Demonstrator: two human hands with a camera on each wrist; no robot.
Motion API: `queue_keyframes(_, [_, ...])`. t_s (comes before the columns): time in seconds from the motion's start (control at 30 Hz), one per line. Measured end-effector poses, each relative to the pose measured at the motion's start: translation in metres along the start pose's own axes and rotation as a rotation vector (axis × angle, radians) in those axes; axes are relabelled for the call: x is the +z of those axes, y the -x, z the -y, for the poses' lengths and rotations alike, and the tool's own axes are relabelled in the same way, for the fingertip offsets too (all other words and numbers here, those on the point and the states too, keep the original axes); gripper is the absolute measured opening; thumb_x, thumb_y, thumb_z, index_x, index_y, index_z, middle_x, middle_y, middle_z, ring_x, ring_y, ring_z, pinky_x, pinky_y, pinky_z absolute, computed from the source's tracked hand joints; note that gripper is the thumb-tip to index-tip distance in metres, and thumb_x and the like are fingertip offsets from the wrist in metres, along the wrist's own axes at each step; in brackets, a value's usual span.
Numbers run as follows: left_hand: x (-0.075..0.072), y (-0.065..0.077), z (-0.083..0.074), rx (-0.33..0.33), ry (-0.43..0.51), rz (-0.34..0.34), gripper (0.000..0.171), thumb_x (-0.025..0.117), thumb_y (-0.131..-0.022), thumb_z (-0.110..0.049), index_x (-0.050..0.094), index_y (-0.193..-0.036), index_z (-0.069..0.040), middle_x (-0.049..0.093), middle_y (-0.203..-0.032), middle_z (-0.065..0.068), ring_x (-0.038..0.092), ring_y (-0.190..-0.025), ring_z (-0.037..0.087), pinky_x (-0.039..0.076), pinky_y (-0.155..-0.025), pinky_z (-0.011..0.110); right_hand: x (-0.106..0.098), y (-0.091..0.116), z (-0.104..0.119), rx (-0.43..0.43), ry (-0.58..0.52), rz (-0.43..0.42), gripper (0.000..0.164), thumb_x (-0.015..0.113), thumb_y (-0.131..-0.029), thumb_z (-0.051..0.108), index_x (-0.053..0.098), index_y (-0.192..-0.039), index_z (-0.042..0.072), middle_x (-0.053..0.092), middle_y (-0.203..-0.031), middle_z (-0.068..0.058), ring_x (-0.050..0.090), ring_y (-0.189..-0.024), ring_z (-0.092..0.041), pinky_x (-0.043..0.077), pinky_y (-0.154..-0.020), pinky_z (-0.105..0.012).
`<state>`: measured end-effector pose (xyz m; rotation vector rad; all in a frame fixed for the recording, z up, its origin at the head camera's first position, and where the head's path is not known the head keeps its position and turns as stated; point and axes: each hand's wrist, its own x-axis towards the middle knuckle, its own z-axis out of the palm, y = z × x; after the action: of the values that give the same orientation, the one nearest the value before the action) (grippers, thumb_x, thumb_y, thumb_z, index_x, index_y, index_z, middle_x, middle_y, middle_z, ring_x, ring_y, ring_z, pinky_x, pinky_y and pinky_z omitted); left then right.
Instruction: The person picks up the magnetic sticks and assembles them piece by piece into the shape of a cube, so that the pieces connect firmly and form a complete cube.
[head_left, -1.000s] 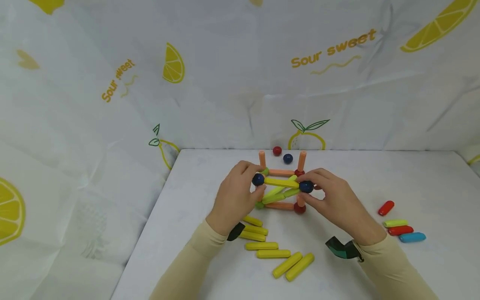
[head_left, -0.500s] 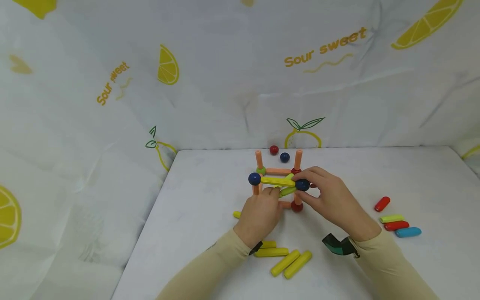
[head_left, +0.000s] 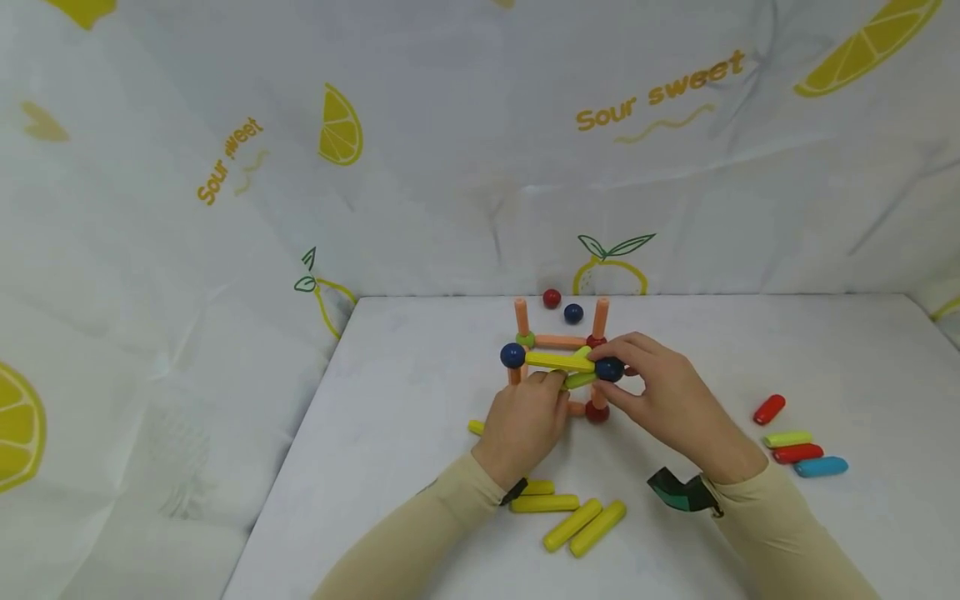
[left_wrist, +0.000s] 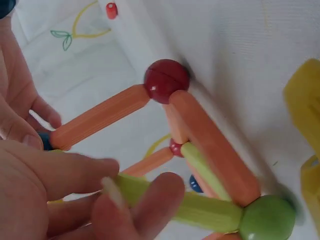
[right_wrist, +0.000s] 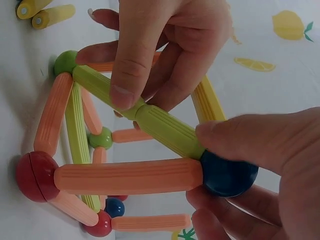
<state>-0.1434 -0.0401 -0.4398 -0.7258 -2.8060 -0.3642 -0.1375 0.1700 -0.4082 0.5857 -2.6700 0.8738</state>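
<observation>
A frame of magnetic sticks and balls stands on the table. In the right wrist view, two lime-green sticks [right_wrist: 170, 132] meet end to end on a slant from a green ball [right_wrist: 65, 63] to a blue ball [right_wrist: 227, 172]. My right hand [head_left: 663, 392] grips that blue ball between thumb and fingers. With thumb and fingers, my left hand [head_left: 525, 425] pinches the slanted lime-green sticks near their joint. A yellow stick [head_left: 558, 362] runs along the top to another blue ball [head_left: 513, 355]. Orange sticks [right_wrist: 130, 176] and red balls [left_wrist: 167, 80] form the sides and base.
Several yellow sticks [head_left: 543, 503] lie in front of the frame, partly hidden by my left arm. Short red, lime and blue sticks [head_left: 821, 467] lie to the right. A loose red ball [head_left: 552, 298] and blue ball [head_left: 573, 313] sit behind, near the table's back edge.
My left hand has let go of the left blue ball and moved down and right to pinch the lime-green sticks. My right hand stays on the right blue ball.
</observation>
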Motion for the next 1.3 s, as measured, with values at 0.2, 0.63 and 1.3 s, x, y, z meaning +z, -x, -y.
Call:
queue_keyframes(0.2, [-0.027, 0.023, 0.009, -0.003, 0.047, -0.023, 0.025, 0.074, -0.104, -0.03, 0.076, -0.113, -0.007, 0.079, -0.095, 0.004, 0.07, -0.068, 0.01, 0.057, -0.06, 0.019, -0.01, -0.005, -0.013, 0.075, -0.056, 0.007, 0.052, 0.077, -0.102, 0.033, 0.062, -0.147, 0.013, 0.072, -0.134, -0.01, 0.071, -0.112, -0.028, 0.064, -0.091, -0.053])
queue_keyframes(0.63, [-0.001, -0.002, 0.086, -0.285, 0.37, 0.326, 0.04, 0.087, -0.093, -0.029, 0.078, -0.123, -0.005, 0.079, -0.103, 0.005, 0.067, -0.085, 0.013, 0.058, -0.075, 0.027, 0.032, -0.06, -0.111, 0.368, -0.174, 0.425, 0.053, 0.062, -0.106, 0.02, 0.051, -0.155, 0.003, 0.061, -0.15, -0.027, 0.063, -0.13, -0.048, 0.058, -0.104, -0.062])
queue_keyframes(1.3, [-0.002, -0.055, 0.115, -0.284, 0.385, 0.445, 0.028, 0.079, -0.098, -0.019, 0.08, -0.123, -0.006, 0.078, -0.108, 0.006, 0.066, -0.091, 0.017, 0.058, -0.087, 0.034, 0.021, 0.006, -0.086, 0.39, -0.155, 0.355, 0.032, 0.085, -0.093, 0.019, 0.073, -0.121, 0.009, 0.077, -0.117, -0.013, 0.073, -0.102, -0.026, 0.064, -0.089, -0.046])
